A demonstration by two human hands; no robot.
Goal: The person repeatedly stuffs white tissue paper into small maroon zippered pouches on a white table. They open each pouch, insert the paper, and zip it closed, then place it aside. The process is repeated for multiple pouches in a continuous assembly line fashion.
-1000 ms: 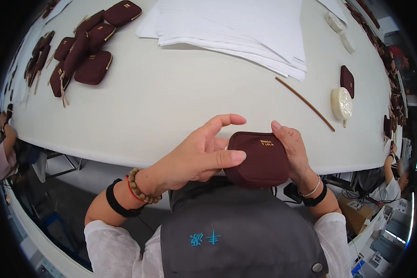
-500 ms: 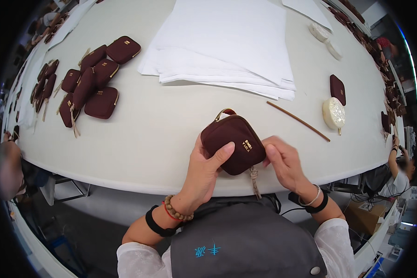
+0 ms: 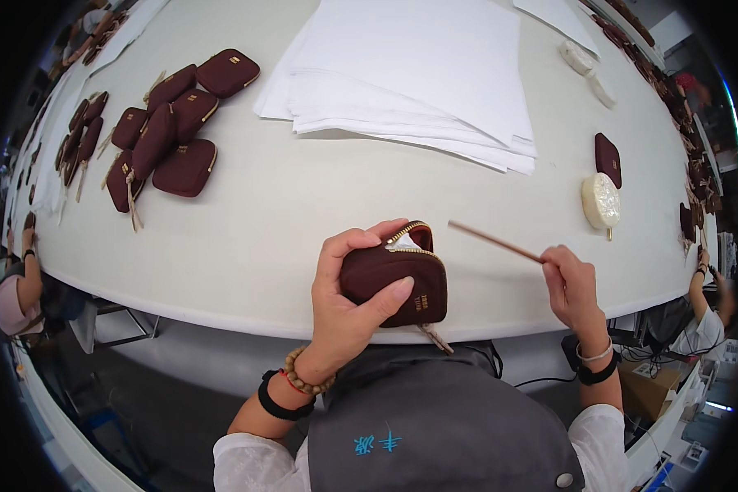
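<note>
My left hand point(image 3: 348, 287) is closed round a small dark maroon zip pouch point(image 3: 398, 283), thumb on its front below the gold lettering. The pouch's gold zipper is partly undone at the top, and something white shows in the gap. A beige knotted cord pull point(image 3: 436, 338) hangs from its lower edge. To the right, my right hand point(image 3: 571, 287) grips one end of a thin brown stick point(image 3: 494, 241). Its far end points up and left toward the pouch, apart from it.
A stack of white paper sheets point(image 3: 410, 74) covers the far middle of the table. Maroon pouches point(image 3: 184, 168) are heaped at the left. A round cream wrapped piece point(image 3: 601, 201) and another maroon pouch point(image 3: 608, 160) lie at the right. Other people work at both sides.
My right hand has left the pouch and taken up the stick from the table. The pouch has moved slightly left and down in my left hand, its zipper gap now wider.
</note>
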